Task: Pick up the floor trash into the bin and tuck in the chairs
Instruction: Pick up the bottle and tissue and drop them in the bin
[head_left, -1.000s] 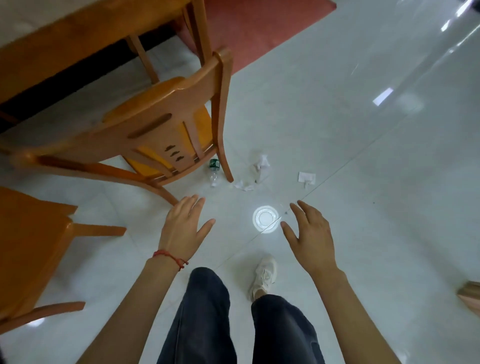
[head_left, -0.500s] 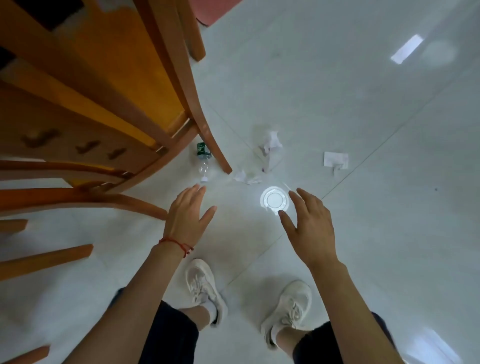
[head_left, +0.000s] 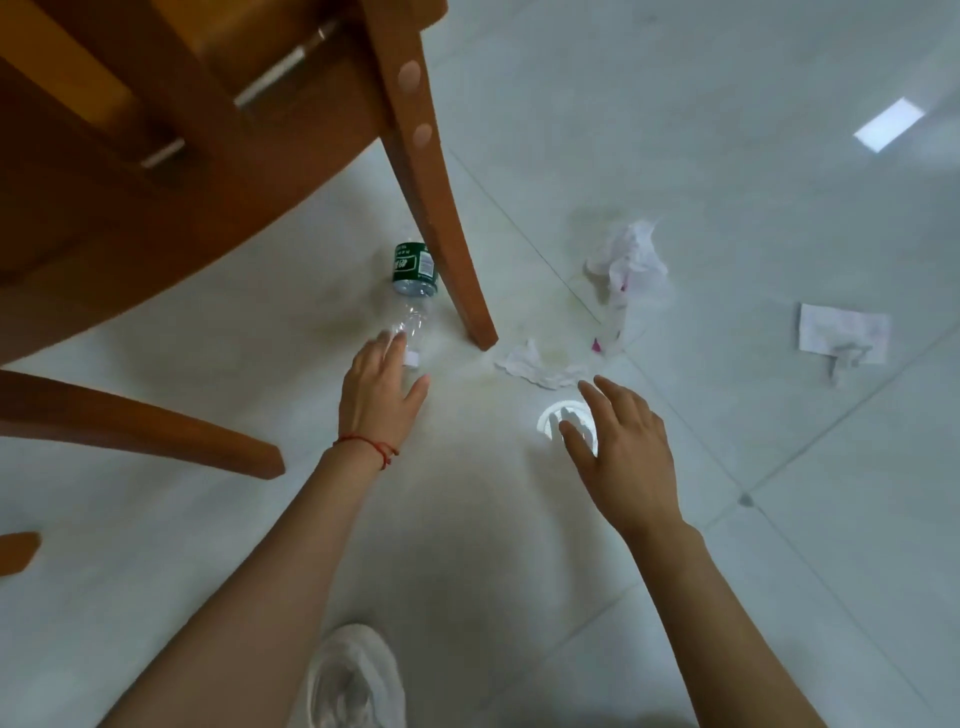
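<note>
Both hands are spread, holding nothing: your left hand (head_left: 382, 392) reaches the bottle (head_left: 412, 291) at 11 o'clock beside the chair leg (head_left: 441, 208); your right hand (head_left: 621, 447) covers the lid (head_left: 551, 422). A nudge could roll the bottle under the chair.

A white sneaker (head_left: 354, 680) stands on the pale tiled floor (head_left: 727, 130), which reflects a bright light patch (head_left: 889, 124)
</note>
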